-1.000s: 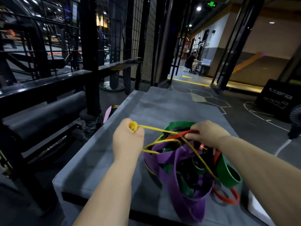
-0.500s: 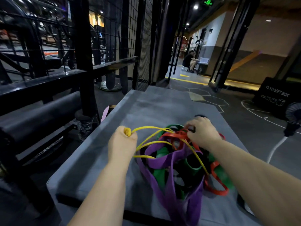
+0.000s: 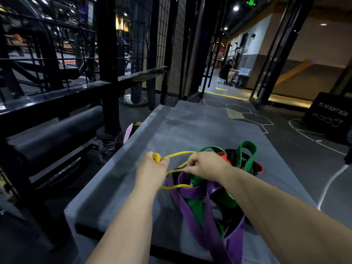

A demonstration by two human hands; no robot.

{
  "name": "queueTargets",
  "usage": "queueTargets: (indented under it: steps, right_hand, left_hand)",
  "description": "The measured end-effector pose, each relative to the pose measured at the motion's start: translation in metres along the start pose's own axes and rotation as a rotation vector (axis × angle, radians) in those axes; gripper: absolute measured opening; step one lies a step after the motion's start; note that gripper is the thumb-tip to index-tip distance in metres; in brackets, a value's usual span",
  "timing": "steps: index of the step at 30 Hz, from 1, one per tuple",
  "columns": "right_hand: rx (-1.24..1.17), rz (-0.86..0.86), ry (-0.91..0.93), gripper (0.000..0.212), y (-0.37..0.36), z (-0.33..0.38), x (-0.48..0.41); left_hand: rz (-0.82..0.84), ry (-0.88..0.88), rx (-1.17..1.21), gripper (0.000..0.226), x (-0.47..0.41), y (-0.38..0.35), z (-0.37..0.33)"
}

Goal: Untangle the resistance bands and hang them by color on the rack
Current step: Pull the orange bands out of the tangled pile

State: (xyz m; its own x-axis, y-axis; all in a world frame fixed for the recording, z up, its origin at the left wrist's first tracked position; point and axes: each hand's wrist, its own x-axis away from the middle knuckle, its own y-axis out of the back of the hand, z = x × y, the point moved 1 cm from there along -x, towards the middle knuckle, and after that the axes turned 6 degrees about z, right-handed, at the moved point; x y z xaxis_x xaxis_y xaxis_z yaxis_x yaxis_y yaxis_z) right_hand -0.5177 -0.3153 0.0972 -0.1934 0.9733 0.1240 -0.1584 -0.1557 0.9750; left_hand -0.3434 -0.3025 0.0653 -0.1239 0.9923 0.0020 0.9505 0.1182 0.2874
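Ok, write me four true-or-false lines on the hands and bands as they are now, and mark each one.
1. The left hand grips a bunched end of the yellow band. True.
2. The right hand lies flat, holding nothing. False: it pinches a yellow strand.
3. The purple band hangs on the rack. False: it lies tangled in the pile on the grey padded box.
4. A green band loops up beyond the right hand. True.

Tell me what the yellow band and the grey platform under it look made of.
Yellow band: probably rubber or latex, matte; it stretches thin between the left hand and right hand. Grey platform: looks like vinyl-covered padding, dull sheen, soft rounded edge; unsure.
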Motion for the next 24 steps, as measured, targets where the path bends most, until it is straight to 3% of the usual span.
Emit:
queueTargets:
  steps: [3,8,15,18,20,24]
  right_hand:
    - [-0.378,-0.077,0.003,0.022,0.027,0.001,0.013]
    - [-1.118,-0.515,0.012,0.022,0.084,-0.021,0.029]
    - [-1.3,-0.953,0.04,0.025,0.171,-0.044,0.061]
    - [-1.324,-1.06,0.103,0.021,0.2,-0.041,0.078]
    - [-1.315,-1.044,0.086,0.021,0.205,-0.039,0.082]
    - [-1.465,-0.853,0.025,0.024,0.195,-0.035,0.08]
  left_hand:
    - [-0.065,0.017,0.021,0.034,-0.001,0.005,-0.002]
    - [-0.112,0.024,0.082,0.036,-0.001,0.007,-0.003]
    - [-0.089,-0.035,0.095,0.039,0.003,0.0,-0.006]
    - [-0.034,-0.033,0.146,0.037,0.004,-0.006,-0.004]
    - [0.011,-0.024,0.123,0.034,0.004,-0.012,-0.004]
    - [0.132,-0.013,0.027,0.023,0.012,-0.027,-0.009]
